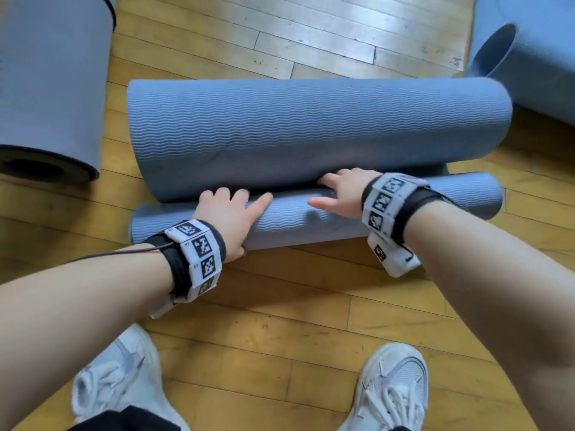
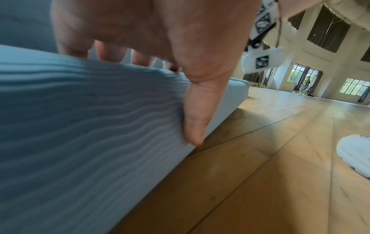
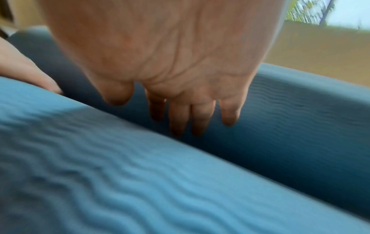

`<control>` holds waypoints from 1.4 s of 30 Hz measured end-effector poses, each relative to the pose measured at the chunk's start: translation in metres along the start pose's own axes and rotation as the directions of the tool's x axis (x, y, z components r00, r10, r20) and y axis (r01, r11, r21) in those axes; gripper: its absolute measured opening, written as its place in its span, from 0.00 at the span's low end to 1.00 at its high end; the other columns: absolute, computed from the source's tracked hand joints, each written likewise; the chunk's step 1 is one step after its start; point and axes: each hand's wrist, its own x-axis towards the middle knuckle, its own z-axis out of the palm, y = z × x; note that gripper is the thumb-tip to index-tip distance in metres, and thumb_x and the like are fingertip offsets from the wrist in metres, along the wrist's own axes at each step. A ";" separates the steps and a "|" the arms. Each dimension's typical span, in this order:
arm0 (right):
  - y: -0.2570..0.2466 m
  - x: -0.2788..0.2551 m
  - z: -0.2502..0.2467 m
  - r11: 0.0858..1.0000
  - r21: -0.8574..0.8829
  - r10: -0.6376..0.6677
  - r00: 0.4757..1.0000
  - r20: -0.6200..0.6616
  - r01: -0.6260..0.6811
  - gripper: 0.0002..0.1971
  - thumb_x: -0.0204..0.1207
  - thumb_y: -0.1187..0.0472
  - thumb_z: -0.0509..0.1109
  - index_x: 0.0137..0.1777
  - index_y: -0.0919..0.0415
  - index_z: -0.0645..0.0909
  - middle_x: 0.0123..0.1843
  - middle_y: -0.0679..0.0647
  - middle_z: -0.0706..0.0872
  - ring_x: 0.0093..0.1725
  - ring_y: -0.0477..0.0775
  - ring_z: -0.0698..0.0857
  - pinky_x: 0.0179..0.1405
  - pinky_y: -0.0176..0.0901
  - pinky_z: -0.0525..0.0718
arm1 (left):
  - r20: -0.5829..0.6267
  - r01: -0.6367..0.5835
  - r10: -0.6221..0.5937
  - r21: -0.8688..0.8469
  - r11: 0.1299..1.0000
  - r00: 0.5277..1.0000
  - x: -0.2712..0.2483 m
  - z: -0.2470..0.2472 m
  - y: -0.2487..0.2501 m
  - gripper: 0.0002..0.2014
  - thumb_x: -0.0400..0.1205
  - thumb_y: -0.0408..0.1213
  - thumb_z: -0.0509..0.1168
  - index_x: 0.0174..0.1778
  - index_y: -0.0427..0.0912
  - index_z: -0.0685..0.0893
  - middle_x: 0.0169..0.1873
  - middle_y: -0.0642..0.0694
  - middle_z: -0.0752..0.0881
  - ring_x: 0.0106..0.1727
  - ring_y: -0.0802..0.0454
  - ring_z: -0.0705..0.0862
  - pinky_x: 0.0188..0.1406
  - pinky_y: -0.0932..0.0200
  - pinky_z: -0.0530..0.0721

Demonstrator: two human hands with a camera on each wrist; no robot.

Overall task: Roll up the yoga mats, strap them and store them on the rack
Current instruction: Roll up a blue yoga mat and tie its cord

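Observation:
A blue ribbed yoga mat lies across the wood floor. Its near end is wound into a tight roll (image 1: pixel 311 222), and its far part bulges up in a big loose curl (image 1: pixel 311 126). My left hand (image 1: pixel 230 213) grips the roll left of centre, fingers over the top and thumb (image 2: pixel 198 110) pressed on the near side of the roll (image 2: pixel 80 126). My right hand (image 1: pixel 339 194) rests on the roll right of centre. Its straight fingers (image 3: pixel 200 117) reach down into the crease between the roll (image 3: pixel 140 182) and the curl (image 3: pixel 300 126).
Another blue mat (image 1: pixel 53 88) with a curled end lies at the left, and a third one (image 1: pixel 535 57) at the right. My white shoes (image 1: pixel 118 377) (image 1: pixel 392 387) stand just behind the roll on the plank floor (image 1: pixel 280 290). A person (image 2: pixel 305 83) is far across the hall.

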 end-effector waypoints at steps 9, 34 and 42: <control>0.022 0.013 -0.041 0.971 -0.075 0.202 0.945 -0.257 -0.228 0.39 0.79 0.30 0.48 0.84 0.42 0.36 0.84 0.54 0.26 0.82 0.67 0.28 0.78 0.74 0.37 | -0.013 -0.002 0.001 -0.032 0.999 1.000 0.001 0.006 0.002 0.51 0.75 0.58 0.68 0.82 0.55 0.37 0.76 0.44 0.63 0.69 0.42 0.71 0.63 0.47 0.72; 0.005 -0.018 0.041 0.999 0.028 0.045 0.997 -0.057 -0.043 0.39 0.76 0.28 0.40 0.83 0.41 0.34 0.86 0.50 0.36 0.84 0.59 0.35 0.79 0.73 0.41 | -0.026 0.057 -0.063 -0.163 0.985 0.998 -0.004 -0.003 -0.002 0.47 0.80 0.56 0.63 0.83 0.52 0.36 0.83 0.42 0.39 0.83 0.43 0.46 0.81 0.48 0.44; 0.000 -0.013 0.037 0.992 0.090 0.100 0.991 -0.089 -0.092 0.37 0.80 0.31 0.40 0.83 0.43 0.31 0.85 0.51 0.29 0.83 0.59 0.30 0.79 0.72 0.38 | -0.021 0.049 -0.052 -0.105 0.993 0.998 -0.004 0.009 0.012 0.44 0.83 0.64 0.48 0.80 0.50 0.25 0.83 0.41 0.36 0.84 0.41 0.37 0.81 0.41 0.36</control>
